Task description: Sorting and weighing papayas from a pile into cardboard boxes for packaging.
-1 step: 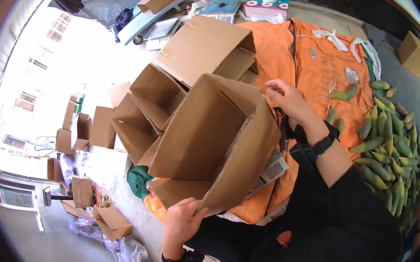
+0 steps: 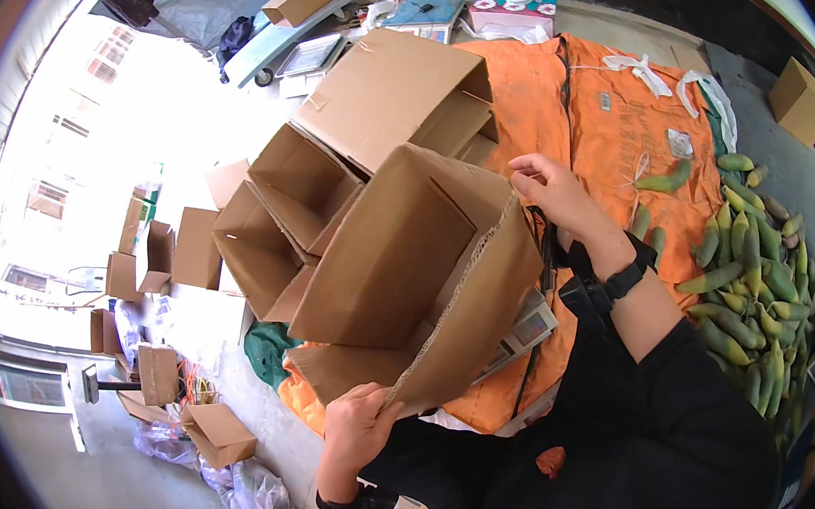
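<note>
Vegetables [image 2: 753, 261] right of held carton [image 2: 379, 257]

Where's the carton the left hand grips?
Head view, centre: the carton is tilted between left hand and right hand, just right of two open boxes, over the orange fabric.

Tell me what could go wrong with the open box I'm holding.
The open box might tip or slip, since your left hand grips it only at its near edge. It could also bump the open cartons close beside it, perhaps shifting them.
</note>
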Demonstrator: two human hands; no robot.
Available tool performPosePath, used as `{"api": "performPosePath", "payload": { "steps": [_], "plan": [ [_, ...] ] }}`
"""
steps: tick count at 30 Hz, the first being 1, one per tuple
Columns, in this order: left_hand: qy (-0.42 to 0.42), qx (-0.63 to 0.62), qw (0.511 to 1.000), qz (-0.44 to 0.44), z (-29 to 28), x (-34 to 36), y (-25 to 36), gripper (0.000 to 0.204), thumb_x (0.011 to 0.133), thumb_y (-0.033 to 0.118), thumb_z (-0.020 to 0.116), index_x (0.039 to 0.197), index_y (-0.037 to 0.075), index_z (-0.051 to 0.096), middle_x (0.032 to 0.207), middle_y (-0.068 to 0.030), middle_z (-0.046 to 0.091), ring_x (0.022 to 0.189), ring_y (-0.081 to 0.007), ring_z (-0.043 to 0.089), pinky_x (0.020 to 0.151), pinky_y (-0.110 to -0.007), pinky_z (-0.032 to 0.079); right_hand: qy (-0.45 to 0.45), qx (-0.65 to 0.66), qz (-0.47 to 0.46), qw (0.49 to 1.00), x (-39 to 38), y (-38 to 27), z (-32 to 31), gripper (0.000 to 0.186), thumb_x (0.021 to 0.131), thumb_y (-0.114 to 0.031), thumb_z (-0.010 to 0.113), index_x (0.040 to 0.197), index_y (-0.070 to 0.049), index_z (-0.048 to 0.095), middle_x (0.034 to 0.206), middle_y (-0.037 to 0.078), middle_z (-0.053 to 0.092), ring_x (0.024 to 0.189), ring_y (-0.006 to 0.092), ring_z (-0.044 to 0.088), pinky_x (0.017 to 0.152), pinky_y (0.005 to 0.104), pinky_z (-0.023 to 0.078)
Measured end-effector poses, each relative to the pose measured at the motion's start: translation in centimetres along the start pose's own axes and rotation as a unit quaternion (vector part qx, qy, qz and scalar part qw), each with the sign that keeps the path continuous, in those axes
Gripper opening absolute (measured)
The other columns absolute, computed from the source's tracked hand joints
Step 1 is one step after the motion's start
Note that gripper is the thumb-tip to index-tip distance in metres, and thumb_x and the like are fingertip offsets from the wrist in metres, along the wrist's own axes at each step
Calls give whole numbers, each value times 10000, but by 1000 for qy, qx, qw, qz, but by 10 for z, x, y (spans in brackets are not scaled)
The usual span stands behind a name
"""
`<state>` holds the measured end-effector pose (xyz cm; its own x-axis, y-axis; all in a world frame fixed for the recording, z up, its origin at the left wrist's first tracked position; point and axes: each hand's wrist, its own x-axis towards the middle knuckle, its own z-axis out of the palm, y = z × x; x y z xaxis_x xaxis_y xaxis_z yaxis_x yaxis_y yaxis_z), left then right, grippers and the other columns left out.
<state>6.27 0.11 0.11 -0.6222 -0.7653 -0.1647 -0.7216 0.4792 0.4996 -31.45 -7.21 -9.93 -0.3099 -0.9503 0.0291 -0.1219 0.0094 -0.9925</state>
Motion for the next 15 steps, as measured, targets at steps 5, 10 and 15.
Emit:
{"api": "performPosePath", "payload": {
  "steps": [5, 10, 15],
  "plan": [
    [33, 68, 997, 12, 15, -2, -7, 141, 711, 56, 669, 846, 22, 689, 781, -122, 637, 749, -305, 603, 693, -387, 486, -41, -20, -3, 999, -4, -1, 6, 320, 891, -224, 611, 1089, 28, 596, 969, 88, 646, 844, 150, 595, 763, 289, 487],
    [28, 51, 998, -27, 20, -17, -19, 127, 715, 44, 646, 831, 15, 688, 803, -132, 642, 801, -322, 597, 726, -383, 478, -100, -34, -53, 993, -9, 4, 15, 318, 878, -241, 606, 1047, 29, 617, 937, 153, 675, 872, 217, 642, 767, 316, 496],
    [40, 32, 993, -106, 23, -27, -15, 158, 701, 14, 633, 853, -7, 670, 846, -138, 646, 819, -333, 589, 760, -389, 458, -115, -98, -69, 986, -17, 5, 24, 292, 865, -255, 541, 1014, -28, 646, 937, 168, 674, 905, 336, 634, 772, 399, 494]
  ]
}}
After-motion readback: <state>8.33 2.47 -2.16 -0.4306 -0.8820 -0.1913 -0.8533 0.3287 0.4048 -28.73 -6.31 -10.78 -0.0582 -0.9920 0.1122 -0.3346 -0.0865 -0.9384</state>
